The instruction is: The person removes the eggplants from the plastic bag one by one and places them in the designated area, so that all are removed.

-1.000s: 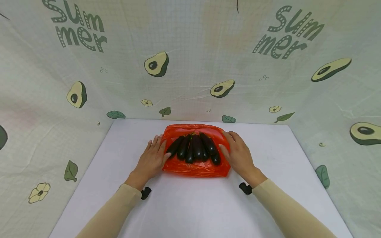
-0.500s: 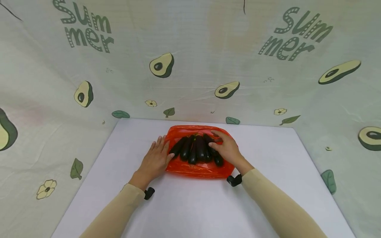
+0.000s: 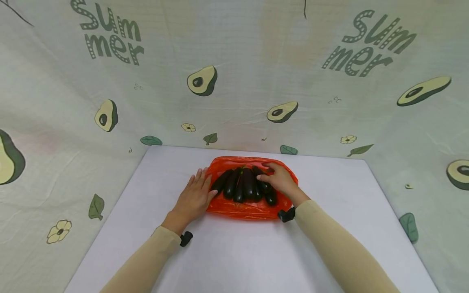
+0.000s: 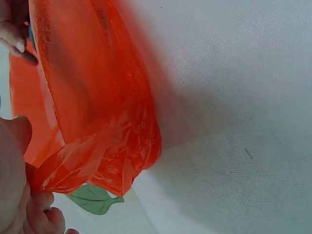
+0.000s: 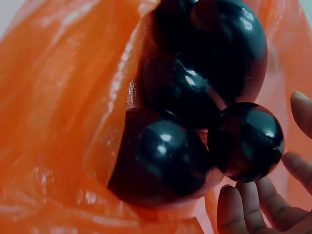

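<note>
Several dark purple eggplants (image 3: 249,185) lie side by side in a red plastic bag (image 3: 238,210), which is spread open around them. The left hand (image 3: 194,195) rests at the bag's left end with straight fingers outside it and the thumb over its rim. In the left wrist view, the bunched bag film (image 4: 112,156) passes between thumb and fingers. At the right of the row, the right hand (image 3: 280,179) holds an eggplant (image 5: 246,141) between its thumb and curled fingers. Another eggplant (image 5: 161,156) lies close beside that one, with its rounded end toward the wrist camera.
A white table (image 3: 234,256) extends around the bag. Behind it and at both sides hangs a pale cloth (image 3: 234,49) printed with avocados and leaves. A dark wrist camera (image 3: 286,214) overlaps the bag's lower right corner in the head view.
The right hand has moved left from the bag's right rim onto the right-hand eggplants and grips one. The bag's right side now spreads wider. The left hand keeps its place on the bag.
</note>
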A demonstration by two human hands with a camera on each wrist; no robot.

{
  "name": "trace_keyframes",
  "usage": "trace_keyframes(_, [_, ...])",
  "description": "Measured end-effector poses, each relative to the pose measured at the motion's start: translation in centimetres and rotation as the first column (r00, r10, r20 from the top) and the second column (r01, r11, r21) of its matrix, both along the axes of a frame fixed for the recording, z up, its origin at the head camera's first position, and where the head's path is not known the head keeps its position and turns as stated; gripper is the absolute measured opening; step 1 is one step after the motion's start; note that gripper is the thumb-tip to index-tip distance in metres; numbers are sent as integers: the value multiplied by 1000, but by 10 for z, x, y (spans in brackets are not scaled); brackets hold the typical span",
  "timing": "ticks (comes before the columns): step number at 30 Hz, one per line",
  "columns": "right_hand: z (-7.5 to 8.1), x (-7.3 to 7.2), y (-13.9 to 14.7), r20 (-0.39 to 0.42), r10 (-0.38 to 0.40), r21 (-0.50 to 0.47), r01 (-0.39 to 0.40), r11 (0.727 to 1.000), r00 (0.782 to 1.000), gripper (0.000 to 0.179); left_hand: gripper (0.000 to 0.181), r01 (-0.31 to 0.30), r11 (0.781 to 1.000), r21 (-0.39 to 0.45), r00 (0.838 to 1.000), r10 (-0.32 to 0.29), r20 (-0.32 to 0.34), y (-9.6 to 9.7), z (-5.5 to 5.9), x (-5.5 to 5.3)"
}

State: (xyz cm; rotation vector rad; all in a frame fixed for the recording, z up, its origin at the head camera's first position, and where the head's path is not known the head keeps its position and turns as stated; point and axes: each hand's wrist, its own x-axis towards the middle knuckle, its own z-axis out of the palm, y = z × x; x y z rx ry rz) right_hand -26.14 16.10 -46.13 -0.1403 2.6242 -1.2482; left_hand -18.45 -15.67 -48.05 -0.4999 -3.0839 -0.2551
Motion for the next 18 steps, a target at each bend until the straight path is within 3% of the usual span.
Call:
trace_keyframes(13, [-5,-7,-15,70,-14,65,9,998,997,78,74,-5,1000,-3,1000,5,-4,-2,2,0])
trace_keyframes(18, [-2,2,-16,91,12,-3,-12,1000,996,76,74,-12,1000,10,1000,12,5,-2,3,0])
